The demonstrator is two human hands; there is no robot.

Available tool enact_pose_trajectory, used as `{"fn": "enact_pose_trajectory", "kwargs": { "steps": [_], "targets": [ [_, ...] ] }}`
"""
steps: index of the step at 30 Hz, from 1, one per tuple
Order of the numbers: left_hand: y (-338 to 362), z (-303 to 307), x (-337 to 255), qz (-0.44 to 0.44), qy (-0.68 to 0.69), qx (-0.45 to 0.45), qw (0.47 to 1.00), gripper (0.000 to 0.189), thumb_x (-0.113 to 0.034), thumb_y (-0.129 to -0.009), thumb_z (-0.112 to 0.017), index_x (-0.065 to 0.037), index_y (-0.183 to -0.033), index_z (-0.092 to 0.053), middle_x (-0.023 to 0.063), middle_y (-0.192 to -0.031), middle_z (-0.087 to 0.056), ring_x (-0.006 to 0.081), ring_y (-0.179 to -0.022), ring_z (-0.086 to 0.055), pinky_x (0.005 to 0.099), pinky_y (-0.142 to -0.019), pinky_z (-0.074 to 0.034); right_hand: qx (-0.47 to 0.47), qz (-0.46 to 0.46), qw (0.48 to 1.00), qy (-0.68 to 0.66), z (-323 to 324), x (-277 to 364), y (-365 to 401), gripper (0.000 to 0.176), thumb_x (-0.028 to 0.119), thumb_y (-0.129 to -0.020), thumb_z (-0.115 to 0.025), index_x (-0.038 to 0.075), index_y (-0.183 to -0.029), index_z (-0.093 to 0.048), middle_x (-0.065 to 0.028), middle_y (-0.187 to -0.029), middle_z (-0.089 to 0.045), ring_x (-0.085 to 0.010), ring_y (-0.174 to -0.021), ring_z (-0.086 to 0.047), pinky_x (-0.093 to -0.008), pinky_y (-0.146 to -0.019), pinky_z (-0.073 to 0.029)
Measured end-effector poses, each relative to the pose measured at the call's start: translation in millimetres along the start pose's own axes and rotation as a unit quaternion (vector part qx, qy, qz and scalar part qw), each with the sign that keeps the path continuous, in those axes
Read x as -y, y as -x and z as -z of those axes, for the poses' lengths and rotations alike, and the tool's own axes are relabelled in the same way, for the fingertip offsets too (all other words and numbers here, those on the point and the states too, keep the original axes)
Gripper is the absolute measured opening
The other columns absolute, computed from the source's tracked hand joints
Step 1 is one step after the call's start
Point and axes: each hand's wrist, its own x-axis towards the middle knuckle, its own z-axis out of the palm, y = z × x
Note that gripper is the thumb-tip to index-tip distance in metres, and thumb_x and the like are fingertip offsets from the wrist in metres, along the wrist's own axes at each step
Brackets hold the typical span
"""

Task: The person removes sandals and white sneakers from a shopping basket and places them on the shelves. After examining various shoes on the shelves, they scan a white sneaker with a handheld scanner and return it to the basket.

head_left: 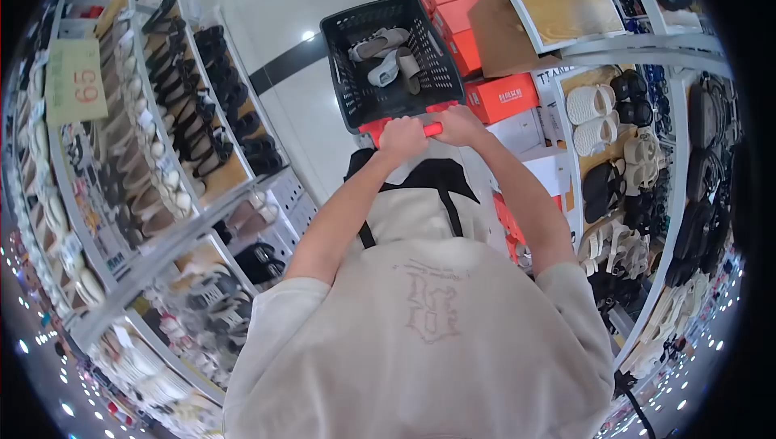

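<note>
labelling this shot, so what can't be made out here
In the head view:
Palms of bare left hand and bare right hand on the red plastic bar handle: hidden by the hands' backs.
Underside of the black, rectangular plastic basket: hidden by its floor.
Fine writing on the beige cloth shirt: too small.

The black perforated plastic basket (341, 75) carries pale and grey shoes (384, 71); the white-framed, wood-coloured left shelf (224, 183) bears rows of dark shoes (190, 103); the similar right shelf (679, 148) bears white woven sandals (592, 105).
</note>
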Motion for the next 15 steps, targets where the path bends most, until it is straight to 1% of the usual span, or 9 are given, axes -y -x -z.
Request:
{"fn": "enact_pose_trajectory", "kwargs": {
  "steps": [2,3,5,9,11,12,14,15],
  "targets": [
    [-4,-17,-15,-0.034,0.034,-0.009,0.999,0.032,-0.027,-0.084,-0.061,-0.006,-0.102,-0.077,0.0235,-0.099,-0.074,0.0392,-0.094,-0.073,0.0491,-0.088,-0.058,-0.005,-0.012,1.0,0.027,-3,-11,20,0.029,0.039,-0.08,-0.068,0.01,-0.082,-0.073,-0.0189,-0.078,-0.072,-0.0404,-0.079,-0.071,-0.0504,-0.076,-0.055],
    [-25,49,47,-0.007,-0.003,0.007,1.0,0.032,-0.027,-0.084,-0.061,-0.006,-0.102,-0.077,0.0235,-0.099,-0.074,0.0392,-0.094,-0.073,0.0491,-0.088,-0.058,-0.02,0.008,1.0,-0.014,18,17,-67,0.029,0.039,-0.08,-0.068,0.01,-0.082,-0.073,-0.0189,-0.078,-0.072,-0.0404,-0.079,-0.071,-0.0504,-0.076,-0.055],
    [-47,61,39,0.007,0.031,0.023,0.999,0.032,-0.027,-0.084,-0.06,-0.005,-0.1,-0.077,0.0245,-0.098,-0.074,0.0401,-0.094,-0.072,0.0505,-0.088,-0.058,-0.013,-0.01,1.0,-0.015,41,4,-72,0.027,0.038,-0.079,-0.068,0.011,-0.08,-0.073,-0.0185,-0.078,-0.071,-0.0407,-0.077,-0.07,-0.0514,-0.074,-0.054],
    [-78,87,53,-0.004,0.04,0.013,0.999,0.031,-0.028,-0.084,-0.061,-0.005,-0.097,-0.077,0.0251,-0.097,-0.074,0.0416,-0.094,-0.072,0.0509,-0.088,-0.057,0.008,-0.008,1.0,0.001,66,-7,-110,0.026,0.037,-0.079,-0.068,0.012,-0.079,-0.073,-0.0181,-0.078,-0.072,-0.0402,-0.078,-0.07,-0.0514,-0.073,-0.054],
    [-92,103,58,-0.009,0.075,0.028,0.997,0.031,-0.029,-0.083,-0.062,-0.004,-0.096,-0.076,0.0259,-0.096,-0.073,0.0431,-0.094,-0.071,0.0509,-0.088,-0.057,0.032,-0.018,0.999,-0.001,83,-9,-123,0.023,0.036,-0.079,-0.068,0.013,-0.077,-0.072,-0.0166,-0.075,-0.07,-0.0387,-0.079,-0.07,-0.0518,-0.074,-0.053],
    [-99,110,62,-0.009,0.073,0.028,0.997,0.031,-0.029,-0.083,-0.062,-0.004,-0.096,-0.076,0.0259,-0.096,-0.073,0.0431,-0.094,-0.071,0.0509,-0.088,-0.057,0.031,-0.019,0.999,-0.002,86,-12,-131,0.023,0.036,-0.079,-0.068,0.013,-0.077,-0.072,-0.0166,-0.075,-0.07,-0.0387,-0.079,-0.07,-0.0518,-0.074,-0.053],
    [-112,124,69,0.0,0.101,0.065,0.993,0.032,-0.031,-0.082,-0.065,-0.004,-0.095,-0.076,0.0246,-0.096,-0.074,0.043,-0.094,-0.071,0.0509,-0.087,-0.057,0.039,-0.003,0.999,-0.009,90,-20,-148,0.023,0.037,-0.079,-0.068,0.014,-0.077,-0.072,-0.0169,-0.077,-0.07,-0.0388,-0.08,-0.07,-0.0519,-0.075,-0.053],
    [-119,130,72,0.001,0.098,0.064,0.993,0.032,-0.031,-0.082,-0.065,-0.004,-0.095,-0.076,0.0246,-0.096,-0.074,0.043,-0.094,-0.071,0.0509,-0.087,-0.057,0.037,-0.002,0.999,-0.011,94,-23,-154,0.023,0.037,-0.079,-0.068,0.014,-0.077,-0.072,-0.0169,-0.077,-0.07,-0.0388,-0.08,-0.07,-0.0519,-0.075,-0.053]
  ]
}}
